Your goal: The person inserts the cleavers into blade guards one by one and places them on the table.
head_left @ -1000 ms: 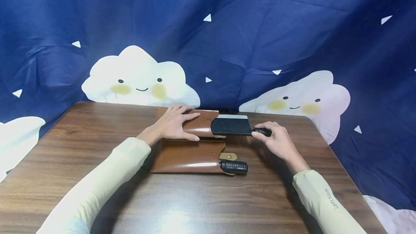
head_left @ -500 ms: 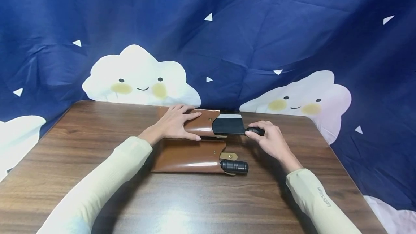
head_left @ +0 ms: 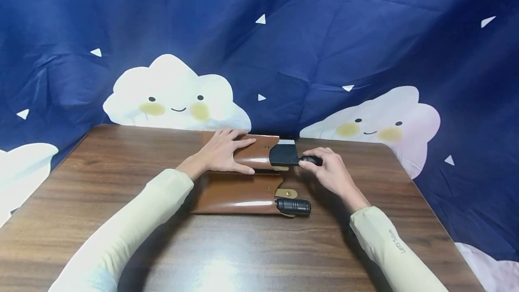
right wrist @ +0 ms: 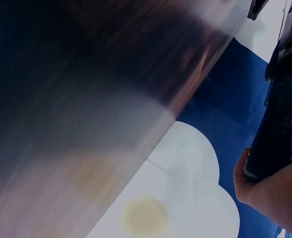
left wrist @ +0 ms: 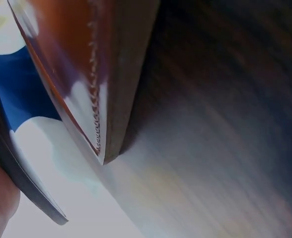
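Observation:
At the back of the table a cleaver with a black blade and pale edge sits partly inside a brown leather sheath. My left hand rests on that sheath with its fingers spread, covering part of it. At the right, my right hand grips the cleaver's black handle between thumb and fingers. The front part of the blade is hidden in the leather. Just nearer to me lies a second brown sheath, from which a black ridged handle sticks out.
The wooden table carries both sheaths, lying one behind the other. A tan snap strap extends from the nearer sheath. Behind the table's back edge hangs a blue curtain printed with white clouds.
My right hand has moved left with the cleaver, and less of the blade shows outside the rear sheath. The left hand and that sheath have shifted slightly right.

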`<state>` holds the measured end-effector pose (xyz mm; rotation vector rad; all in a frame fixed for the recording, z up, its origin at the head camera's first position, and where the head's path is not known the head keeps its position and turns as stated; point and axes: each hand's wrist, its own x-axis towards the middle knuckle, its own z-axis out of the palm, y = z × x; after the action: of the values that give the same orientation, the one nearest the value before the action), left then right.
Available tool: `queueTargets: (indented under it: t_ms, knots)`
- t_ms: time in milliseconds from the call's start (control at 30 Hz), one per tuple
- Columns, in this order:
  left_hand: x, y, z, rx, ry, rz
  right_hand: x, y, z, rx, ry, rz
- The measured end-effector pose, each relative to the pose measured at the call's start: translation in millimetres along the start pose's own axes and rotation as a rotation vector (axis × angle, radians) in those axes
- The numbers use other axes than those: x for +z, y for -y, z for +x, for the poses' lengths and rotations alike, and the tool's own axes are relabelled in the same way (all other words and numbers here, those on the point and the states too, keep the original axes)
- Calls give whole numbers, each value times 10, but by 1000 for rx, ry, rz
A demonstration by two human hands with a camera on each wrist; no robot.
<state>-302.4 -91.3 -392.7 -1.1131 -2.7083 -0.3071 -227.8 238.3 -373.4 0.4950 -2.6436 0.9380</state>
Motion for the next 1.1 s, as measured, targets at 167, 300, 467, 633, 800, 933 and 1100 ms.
queueTargets:
  t_ms: [167, 300, 467, 633, 800, 933, 1100]
  knots:
    - [-2, -40, 42, 12, -6, 0, 9, 47, 28, -1, 5, -9]
    - [-13, -63, 93, 26, -25, -4, 14, 76, 47, 0, -2, -14]
    - [-28, -71, 95, 20, -20, -4, 33, 109, 64, -11, -9, -13]
    - [-25, -73, 77, 13, -12, -9, 59, 120, 56, -23, -26, -15]
    - [-39, -80, 67, 20, -25, -9, 90, 102, 46, -36, -72, -8]
    - [-50, -79, 50, 22, -31, -7, 110, 85, 54, -53, -93, -12]
    - [-62, -71, 38, 15, -22, -9, 112, 105, 70, -76, -101, -8]
